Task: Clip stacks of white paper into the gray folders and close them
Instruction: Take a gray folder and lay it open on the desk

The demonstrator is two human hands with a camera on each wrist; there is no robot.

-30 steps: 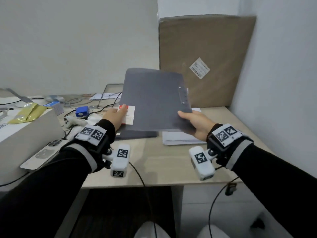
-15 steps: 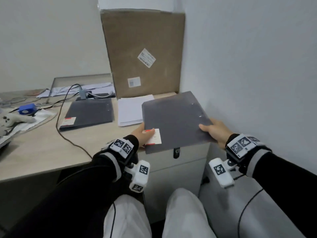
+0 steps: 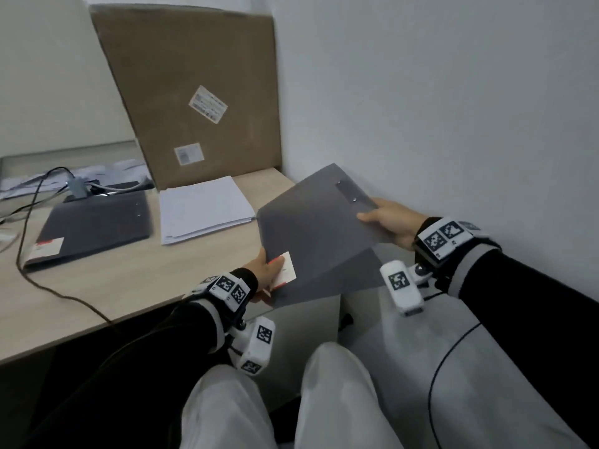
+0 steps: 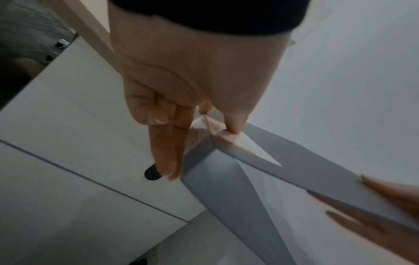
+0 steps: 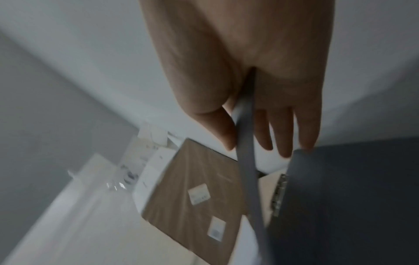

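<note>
Pinched at its labelled corner by the left hand (image 3: pixel 265 270) and at its clip edge by the right hand (image 3: pixel 389 218), a gray folder (image 3: pixel 317 228) is held beyond the desk (image 3: pixel 113 280), seemingly being set aside, so the paper stack (image 3: pixel 204 209) and second folder (image 3: pixel 94 225) are likely needed next.

Motion blurs the right wrist view; the sticker (image 3: pixel 207 103) print on the cardboard box (image 3: pixel 194 92) is unreadable.

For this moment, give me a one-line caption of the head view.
Both hands, left and right, hold a gray folder off the desk's right end, beside stacked paper.
</note>
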